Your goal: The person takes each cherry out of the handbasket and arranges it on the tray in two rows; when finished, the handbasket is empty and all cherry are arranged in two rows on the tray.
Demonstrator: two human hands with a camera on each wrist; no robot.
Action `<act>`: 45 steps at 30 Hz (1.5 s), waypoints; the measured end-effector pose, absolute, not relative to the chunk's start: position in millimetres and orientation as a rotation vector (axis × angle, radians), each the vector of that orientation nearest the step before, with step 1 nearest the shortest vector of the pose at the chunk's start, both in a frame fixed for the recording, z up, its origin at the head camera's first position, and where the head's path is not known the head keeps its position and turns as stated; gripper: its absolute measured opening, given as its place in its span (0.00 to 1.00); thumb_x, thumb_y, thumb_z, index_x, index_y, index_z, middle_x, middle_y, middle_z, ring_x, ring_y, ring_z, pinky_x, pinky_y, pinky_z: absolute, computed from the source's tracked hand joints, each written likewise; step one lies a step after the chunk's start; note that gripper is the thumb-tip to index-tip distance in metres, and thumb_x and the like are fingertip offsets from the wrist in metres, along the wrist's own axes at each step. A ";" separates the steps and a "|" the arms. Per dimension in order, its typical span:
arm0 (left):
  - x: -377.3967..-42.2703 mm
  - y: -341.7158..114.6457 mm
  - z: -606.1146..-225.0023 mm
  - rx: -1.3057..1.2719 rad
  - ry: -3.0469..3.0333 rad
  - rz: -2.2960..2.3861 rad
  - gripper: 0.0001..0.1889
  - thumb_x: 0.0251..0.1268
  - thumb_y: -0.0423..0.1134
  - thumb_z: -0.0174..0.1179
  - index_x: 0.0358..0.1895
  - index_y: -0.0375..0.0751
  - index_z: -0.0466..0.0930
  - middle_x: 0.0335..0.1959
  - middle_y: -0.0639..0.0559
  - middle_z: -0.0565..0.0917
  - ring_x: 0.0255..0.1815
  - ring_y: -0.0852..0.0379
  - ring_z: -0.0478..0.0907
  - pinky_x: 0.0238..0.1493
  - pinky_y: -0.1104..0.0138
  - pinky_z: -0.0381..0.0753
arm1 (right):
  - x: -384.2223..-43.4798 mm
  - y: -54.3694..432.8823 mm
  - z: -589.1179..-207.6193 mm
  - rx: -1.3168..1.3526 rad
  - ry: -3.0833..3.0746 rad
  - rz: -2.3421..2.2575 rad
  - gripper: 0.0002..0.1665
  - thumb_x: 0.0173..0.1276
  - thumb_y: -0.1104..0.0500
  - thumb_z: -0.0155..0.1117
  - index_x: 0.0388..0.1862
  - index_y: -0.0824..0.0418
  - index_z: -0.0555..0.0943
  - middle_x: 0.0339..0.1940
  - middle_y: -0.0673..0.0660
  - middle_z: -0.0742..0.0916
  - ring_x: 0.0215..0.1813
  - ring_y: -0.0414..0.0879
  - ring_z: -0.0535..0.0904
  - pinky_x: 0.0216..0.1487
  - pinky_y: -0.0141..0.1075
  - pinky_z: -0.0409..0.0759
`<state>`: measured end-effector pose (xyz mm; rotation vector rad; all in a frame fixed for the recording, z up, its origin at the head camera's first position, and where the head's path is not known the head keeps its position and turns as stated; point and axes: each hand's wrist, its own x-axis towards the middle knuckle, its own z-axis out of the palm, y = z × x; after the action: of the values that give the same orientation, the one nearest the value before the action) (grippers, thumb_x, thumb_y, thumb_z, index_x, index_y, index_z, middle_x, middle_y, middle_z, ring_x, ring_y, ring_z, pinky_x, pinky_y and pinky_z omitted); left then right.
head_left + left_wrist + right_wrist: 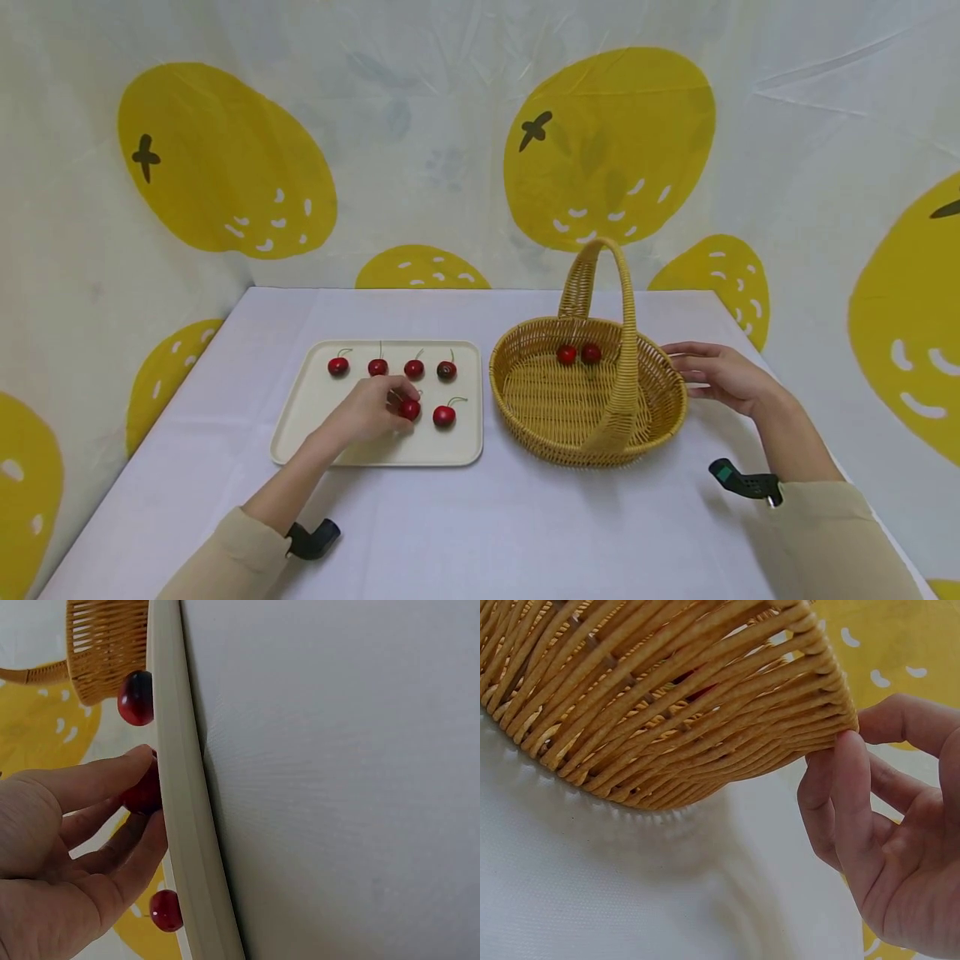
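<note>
My left hand (371,410) is over the cream tray (300,433), its thumb and fingers pinching a red cherry (409,408). In the left wrist view the held cherry (142,791) is partly hidden by the thumb and the tray's rim. Several other stemmed cherries lie on the tray, one (444,416) just right of the held one. To the tray's right stands a wicker basket (525,429) with a tall handle and two cherries (567,355) inside. At the basket's right side, my right hand (900,840) pinches the rim between thumb and forefinger.
A white cloth (450,533) covers the table. Behind it hangs a pale curtain (420,125) printed with big yellow fruit. The basket's handle (624,333) arches above its bowl. Each wrist wears a black device (746,483).
</note>
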<state>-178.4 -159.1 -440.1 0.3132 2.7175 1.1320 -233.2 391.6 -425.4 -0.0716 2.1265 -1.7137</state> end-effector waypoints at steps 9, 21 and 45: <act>-176.1 -160.1 -439.2 0.363 2.739 1.093 0.20 0.50 0.25 0.78 0.46 0.39 0.84 0.37 0.54 0.84 0.41 0.54 0.79 0.48 0.61 0.82 | -233.8 393.0 -426.3 -0.084 2.136 -1.711 0.27 0.81 0.55 0.58 0.71 0.68 0.70 0.49 0.46 0.88 0.51 0.42 0.86 0.50 0.41 0.86; -175.0 -161.0 -438.7 0.355 2.713 1.106 0.22 0.50 0.26 0.79 0.50 0.39 0.83 0.39 0.54 0.84 0.42 0.53 0.81 0.48 0.61 0.83 | -234.4 392.7 -427.1 -0.096 2.101 -1.739 0.24 0.81 0.58 0.57 0.70 0.67 0.72 0.49 0.48 0.89 0.50 0.43 0.86 0.48 0.41 0.86; -189.3 -149.8 -409.2 0.620 2.795 1.066 0.16 0.62 0.31 0.73 0.52 0.33 0.83 0.48 0.42 0.85 0.49 0.43 0.81 0.57 0.50 0.79 | -235.8 390.5 -426.5 -0.085 2.109 -1.713 0.29 0.82 0.58 0.56 0.73 0.72 0.66 0.49 0.47 0.88 0.50 0.43 0.86 0.49 0.40 0.86</act>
<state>-189.3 -149.8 -409.2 0.6204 2.7946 1.0661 -235.8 390.5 -426.5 -0.0855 2.1094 -1.7135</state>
